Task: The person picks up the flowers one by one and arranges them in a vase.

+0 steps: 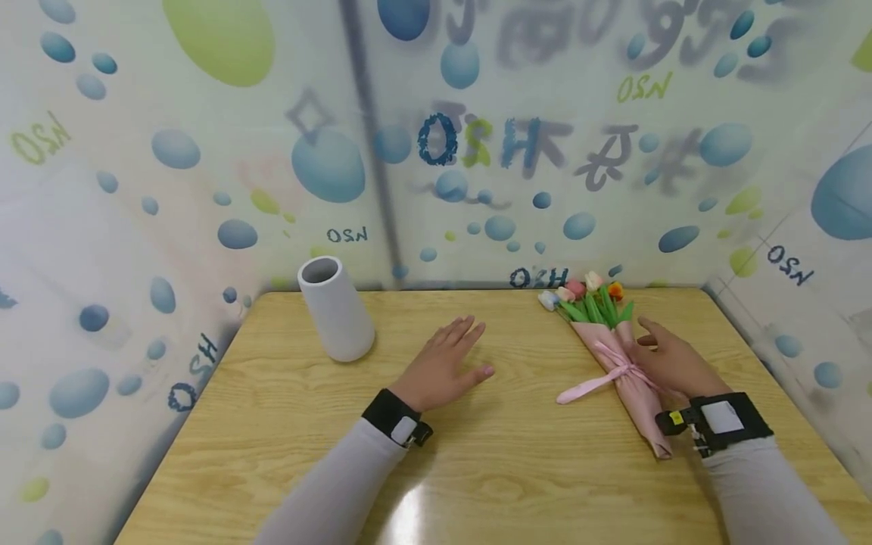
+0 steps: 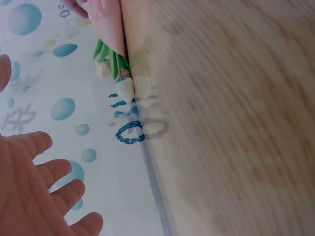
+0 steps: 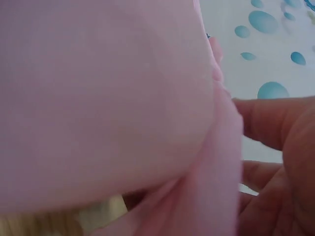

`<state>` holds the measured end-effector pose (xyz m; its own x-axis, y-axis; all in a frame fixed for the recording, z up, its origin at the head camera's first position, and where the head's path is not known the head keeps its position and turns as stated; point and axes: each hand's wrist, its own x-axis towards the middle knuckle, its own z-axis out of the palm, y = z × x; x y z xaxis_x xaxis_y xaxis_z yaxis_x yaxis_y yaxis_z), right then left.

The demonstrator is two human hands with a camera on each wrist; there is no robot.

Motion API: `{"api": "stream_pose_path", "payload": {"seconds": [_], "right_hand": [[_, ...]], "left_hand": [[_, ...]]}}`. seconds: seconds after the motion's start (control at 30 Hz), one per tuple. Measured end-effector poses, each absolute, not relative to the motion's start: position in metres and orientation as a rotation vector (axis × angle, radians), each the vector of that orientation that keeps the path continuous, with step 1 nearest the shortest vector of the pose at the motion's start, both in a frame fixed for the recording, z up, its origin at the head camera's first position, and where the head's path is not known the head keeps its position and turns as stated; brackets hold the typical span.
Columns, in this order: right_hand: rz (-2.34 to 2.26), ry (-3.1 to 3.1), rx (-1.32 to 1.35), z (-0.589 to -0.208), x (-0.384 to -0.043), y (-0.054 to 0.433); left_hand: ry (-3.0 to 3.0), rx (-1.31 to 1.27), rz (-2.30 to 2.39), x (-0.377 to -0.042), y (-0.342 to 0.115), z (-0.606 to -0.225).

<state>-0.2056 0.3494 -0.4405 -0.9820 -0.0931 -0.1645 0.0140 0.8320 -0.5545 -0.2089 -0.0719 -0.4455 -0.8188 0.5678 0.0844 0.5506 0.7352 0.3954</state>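
Observation:
A bouquet of tulips in pink wrapping paper lies slanted on the right of the table, its blooms toward the back edge. My right hand grips it from the right side near the pink ribbon bow. In the right wrist view the wrapping fills much of the picture, and some fingers pass behind it. My left hand is held over the middle of the table with its fingers spread and nothing in it. The left wrist view shows these spread fingers too.
A white vase stands upright at the back left of the wooden table. Walls with blue and green dots enclose the table at the back and both sides. One ribbon tail stretches left from the bow.

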Motion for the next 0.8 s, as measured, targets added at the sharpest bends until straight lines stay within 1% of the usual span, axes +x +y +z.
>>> {"api": "stream_pose_path", "payload": {"seconds": [0.4, 0.8], "right_hand": [[-0.946, 2.751, -0.002, -0.447, -0.205, 0.353], [-1.044, 2.753, -0.028, -0.454, -0.2, 0.331]], "left_hand": [[2.876, 0.954, 0.633, -0.211, -0.052, -0.453], [2.866, 0.934, 0.621, -0.208, -0.046, -0.455]]}}
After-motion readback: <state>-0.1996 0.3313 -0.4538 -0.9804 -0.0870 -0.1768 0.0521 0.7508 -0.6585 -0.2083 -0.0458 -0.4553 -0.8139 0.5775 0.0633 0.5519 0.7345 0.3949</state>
